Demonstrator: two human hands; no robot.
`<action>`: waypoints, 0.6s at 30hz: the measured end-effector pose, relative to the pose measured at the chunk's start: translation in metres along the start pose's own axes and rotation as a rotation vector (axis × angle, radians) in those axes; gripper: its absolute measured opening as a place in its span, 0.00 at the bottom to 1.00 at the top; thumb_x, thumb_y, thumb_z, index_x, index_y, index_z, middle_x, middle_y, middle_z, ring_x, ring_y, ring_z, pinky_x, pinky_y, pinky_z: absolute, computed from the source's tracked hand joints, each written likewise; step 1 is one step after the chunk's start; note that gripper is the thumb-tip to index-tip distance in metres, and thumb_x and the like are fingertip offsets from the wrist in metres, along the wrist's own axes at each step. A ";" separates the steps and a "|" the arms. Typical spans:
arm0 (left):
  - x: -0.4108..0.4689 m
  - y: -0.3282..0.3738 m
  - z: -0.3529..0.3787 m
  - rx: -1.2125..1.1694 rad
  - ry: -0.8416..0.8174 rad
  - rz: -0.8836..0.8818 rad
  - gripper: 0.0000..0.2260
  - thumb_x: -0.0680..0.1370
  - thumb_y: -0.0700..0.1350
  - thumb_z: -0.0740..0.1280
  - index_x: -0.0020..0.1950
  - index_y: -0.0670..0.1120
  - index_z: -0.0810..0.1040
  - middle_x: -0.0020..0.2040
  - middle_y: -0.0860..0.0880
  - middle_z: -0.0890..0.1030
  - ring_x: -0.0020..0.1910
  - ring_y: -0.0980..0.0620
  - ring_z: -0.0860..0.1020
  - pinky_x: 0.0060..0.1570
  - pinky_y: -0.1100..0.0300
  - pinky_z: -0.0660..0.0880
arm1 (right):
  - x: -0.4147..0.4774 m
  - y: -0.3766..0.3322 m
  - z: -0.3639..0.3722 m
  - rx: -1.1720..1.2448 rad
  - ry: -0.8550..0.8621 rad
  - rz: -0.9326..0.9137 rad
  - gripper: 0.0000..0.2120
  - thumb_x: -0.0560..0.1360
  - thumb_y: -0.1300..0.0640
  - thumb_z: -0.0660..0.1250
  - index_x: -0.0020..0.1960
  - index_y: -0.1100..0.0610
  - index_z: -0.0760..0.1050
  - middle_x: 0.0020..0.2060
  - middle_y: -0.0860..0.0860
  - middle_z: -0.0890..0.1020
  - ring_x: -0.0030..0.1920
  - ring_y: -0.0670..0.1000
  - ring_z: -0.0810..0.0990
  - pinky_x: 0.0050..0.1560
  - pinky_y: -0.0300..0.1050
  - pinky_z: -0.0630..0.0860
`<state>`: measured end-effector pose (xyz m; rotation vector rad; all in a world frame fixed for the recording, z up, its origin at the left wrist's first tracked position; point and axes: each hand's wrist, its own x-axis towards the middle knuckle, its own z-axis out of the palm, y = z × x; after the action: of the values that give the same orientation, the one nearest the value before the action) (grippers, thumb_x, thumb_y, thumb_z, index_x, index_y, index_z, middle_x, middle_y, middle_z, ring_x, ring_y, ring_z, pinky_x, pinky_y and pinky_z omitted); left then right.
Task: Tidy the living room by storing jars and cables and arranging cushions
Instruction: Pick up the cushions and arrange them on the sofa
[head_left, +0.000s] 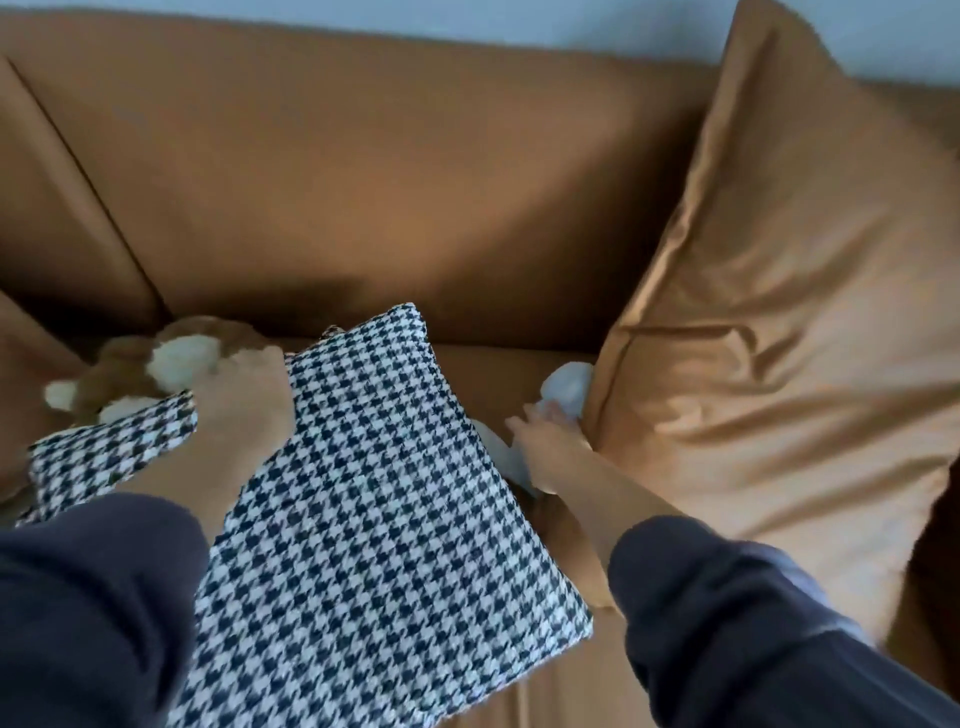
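Note:
A black-and-white houndstooth cushion (374, 509) is tilted over the brown sofa seat in the lower middle. My left hand (244, 400) grips its upper left edge, fingers curled over the fabric. To the right, my right hand (545, 447) reaches in behind the cushion's right edge and touches a pale white object (569, 387) wedged beside a large tan cushion (789, 332). Blur hides how the fingers of that hand lie. The large tan cushion leans upright at the sofa's right end.
A brown and cream plush toy (156, 364) lies on the seat at the left, partly behind my left hand. The brown sofa backrest (363, 182) fills the top of the view, with a pale wall above it.

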<state>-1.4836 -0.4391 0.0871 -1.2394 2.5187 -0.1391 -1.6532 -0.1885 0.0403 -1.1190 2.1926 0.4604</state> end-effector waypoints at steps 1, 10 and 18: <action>-0.003 0.012 0.003 -0.067 -0.002 0.034 0.20 0.74 0.39 0.65 0.65 0.45 0.66 0.63 0.41 0.73 0.63 0.40 0.71 0.60 0.43 0.71 | 0.003 -0.002 0.002 -0.099 -0.032 -0.001 0.37 0.75 0.58 0.67 0.78 0.53 0.51 0.76 0.55 0.56 0.75 0.64 0.49 0.71 0.65 0.54; -0.024 0.048 0.061 -0.097 0.032 0.271 0.32 0.78 0.68 0.43 0.77 0.59 0.35 0.79 0.49 0.36 0.78 0.42 0.38 0.68 0.27 0.46 | 0.032 -0.007 0.029 -0.294 0.115 0.058 0.18 0.76 0.55 0.65 0.66 0.49 0.70 0.64 0.52 0.71 0.69 0.62 0.62 0.66 0.73 0.55; -0.029 0.080 0.020 -0.213 -0.089 0.238 0.33 0.79 0.58 0.62 0.79 0.50 0.51 0.80 0.46 0.48 0.79 0.44 0.47 0.71 0.31 0.48 | 0.003 0.031 -0.035 0.783 0.666 0.171 0.13 0.72 0.67 0.59 0.53 0.58 0.76 0.49 0.54 0.80 0.49 0.56 0.76 0.49 0.50 0.72</action>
<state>-1.5206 -0.3660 0.0571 -0.9811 2.6297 0.2407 -1.6924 -0.1917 0.0652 -0.6846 2.6425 -0.7720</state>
